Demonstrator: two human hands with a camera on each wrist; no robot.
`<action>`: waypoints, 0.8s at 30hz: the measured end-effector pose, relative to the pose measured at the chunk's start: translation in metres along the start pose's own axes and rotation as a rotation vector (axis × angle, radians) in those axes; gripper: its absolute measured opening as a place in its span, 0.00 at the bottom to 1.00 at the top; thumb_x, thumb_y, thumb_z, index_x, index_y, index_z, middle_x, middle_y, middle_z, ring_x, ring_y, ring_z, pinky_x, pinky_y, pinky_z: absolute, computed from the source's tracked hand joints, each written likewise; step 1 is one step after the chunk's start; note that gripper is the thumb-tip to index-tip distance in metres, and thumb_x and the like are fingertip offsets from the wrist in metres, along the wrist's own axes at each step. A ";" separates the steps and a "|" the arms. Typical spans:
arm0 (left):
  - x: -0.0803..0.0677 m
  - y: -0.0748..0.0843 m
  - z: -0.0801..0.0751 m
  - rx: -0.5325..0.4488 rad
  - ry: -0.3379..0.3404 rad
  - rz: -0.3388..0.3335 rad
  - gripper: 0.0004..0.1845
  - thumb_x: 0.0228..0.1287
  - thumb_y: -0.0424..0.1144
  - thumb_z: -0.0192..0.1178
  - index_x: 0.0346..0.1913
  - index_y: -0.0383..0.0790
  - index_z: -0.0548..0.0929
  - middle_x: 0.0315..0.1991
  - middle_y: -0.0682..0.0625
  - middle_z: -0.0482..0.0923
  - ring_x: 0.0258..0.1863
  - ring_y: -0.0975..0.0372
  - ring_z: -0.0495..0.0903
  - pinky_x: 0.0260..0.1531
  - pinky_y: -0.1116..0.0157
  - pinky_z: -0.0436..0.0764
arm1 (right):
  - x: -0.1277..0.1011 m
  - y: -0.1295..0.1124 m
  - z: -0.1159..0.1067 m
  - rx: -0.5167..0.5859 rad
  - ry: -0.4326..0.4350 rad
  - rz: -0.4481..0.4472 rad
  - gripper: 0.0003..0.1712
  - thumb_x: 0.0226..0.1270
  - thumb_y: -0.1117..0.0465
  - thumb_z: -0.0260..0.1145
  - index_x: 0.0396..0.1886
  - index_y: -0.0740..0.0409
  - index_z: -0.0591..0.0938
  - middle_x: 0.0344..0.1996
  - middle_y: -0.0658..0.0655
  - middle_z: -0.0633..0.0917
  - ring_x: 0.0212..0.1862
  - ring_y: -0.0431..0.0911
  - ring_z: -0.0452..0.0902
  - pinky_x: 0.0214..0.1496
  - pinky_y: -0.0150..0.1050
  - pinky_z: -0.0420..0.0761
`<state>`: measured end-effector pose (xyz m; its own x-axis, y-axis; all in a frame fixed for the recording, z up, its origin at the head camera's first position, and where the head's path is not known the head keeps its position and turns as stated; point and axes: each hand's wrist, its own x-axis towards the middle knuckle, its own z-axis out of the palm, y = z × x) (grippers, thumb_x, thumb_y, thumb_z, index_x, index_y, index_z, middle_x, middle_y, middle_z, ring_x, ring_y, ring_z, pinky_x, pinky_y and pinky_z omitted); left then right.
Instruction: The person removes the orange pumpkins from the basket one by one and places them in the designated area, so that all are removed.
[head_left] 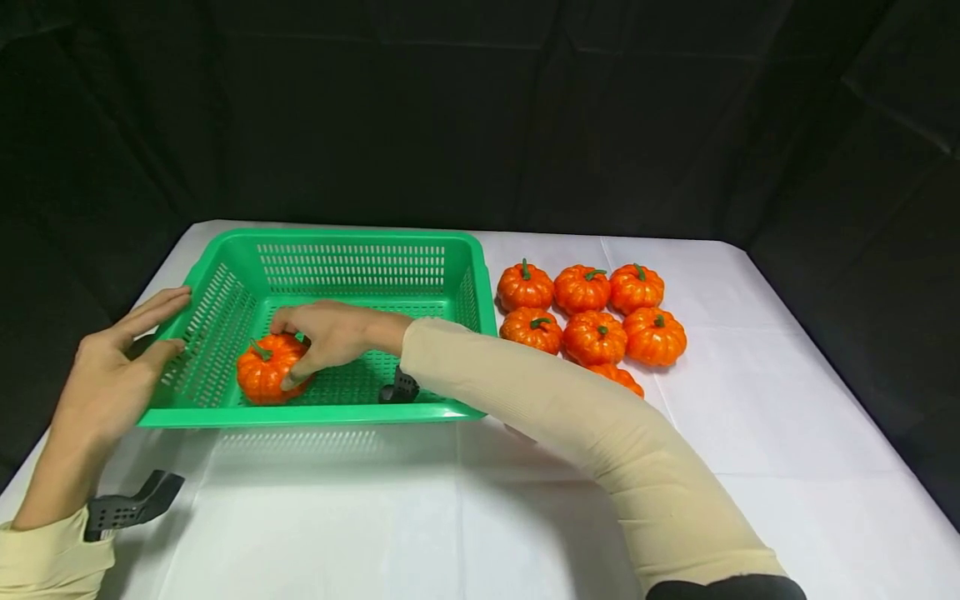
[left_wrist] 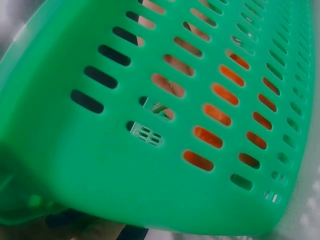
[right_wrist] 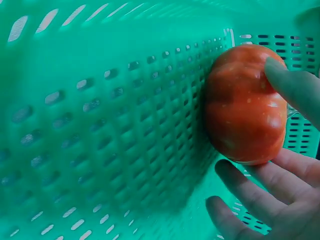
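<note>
A green slotted basket (head_left: 300, 414) stands on the white table at the left. Inside it, near the front left corner, lies an orange pumpkin (head_left: 258, 379) with a green stem. My right hand (head_left: 300, 350) reaches over the basket's right wall and grips this pumpkin from above. In the right wrist view the thumb (right_wrist: 292, 85) presses the pumpkin (right_wrist: 240, 105) and the fingers (right_wrist: 255, 192) curl under it, close to the basket wall (right_wrist: 100, 125). My left hand (head_left: 142, 333) rests with straight fingers against the outside of the left rim. The left wrist view is filled by the basket wall (left_wrist: 100, 165).
Several more orange pumpkins (head_left: 592, 312) sit in rows on the white tablecloth (head_left: 750, 400) just right of the basket; my right sleeve hides part of one. A black backdrop surrounds the table. The basket's far half holds nothing.
</note>
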<state>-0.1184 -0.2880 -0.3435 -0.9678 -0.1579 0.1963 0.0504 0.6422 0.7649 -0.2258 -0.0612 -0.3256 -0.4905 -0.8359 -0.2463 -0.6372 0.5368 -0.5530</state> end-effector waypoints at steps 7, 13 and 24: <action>-0.001 0.000 0.000 0.001 0.000 0.004 0.27 0.80 0.33 0.48 0.79 0.41 0.67 0.80 0.47 0.59 0.78 0.44 0.56 0.74 0.41 0.52 | -0.002 -0.001 -0.004 0.017 0.028 0.022 0.42 0.63 0.50 0.79 0.72 0.56 0.72 0.66 0.53 0.77 0.60 0.41 0.73 0.54 0.26 0.73; 0.000 -0.001 0.001 0.000 -0.001 0.001 0.28 0.80 0.32 0.48 0.79 0.41 0.68 0.80 0.47 0.59 0.78 0.44 0.57 0.73 0.41 0.53 | -0.004 0.000 -0.009 0.049 0.045 0.025 0.45 0.62 0.54 0.79 0.76 0.57 0.70 0.65 0.53 0.76 0.58 0.40 0.71 0.52 0.26 0.74; 0.001 -0.001 0.000 0.000 0.007 0.023 0.27 0.79 0.32 0.48 0.78 0.40 0.68 0.80 0.47 0.60 0.78 0.45 0.56 0.74 0.42 0.51 | -0.013 0.002 -0.024 0.216 0.148 -0.016 0.41 0.60 0.57 0.80 0.72 0.59 0.75 0.60 0.51 0.78 0.56 0.40 0.72 0.50 0.27 0.77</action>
<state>-0.1190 -0.2888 -0.3446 -0.9645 -0.1485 0.2185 0.0728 0.6456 0.7602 -0.2350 -0.0469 -0.3048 -0.5733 -0.8096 -0.1263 -0.5113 0.4739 -0.7170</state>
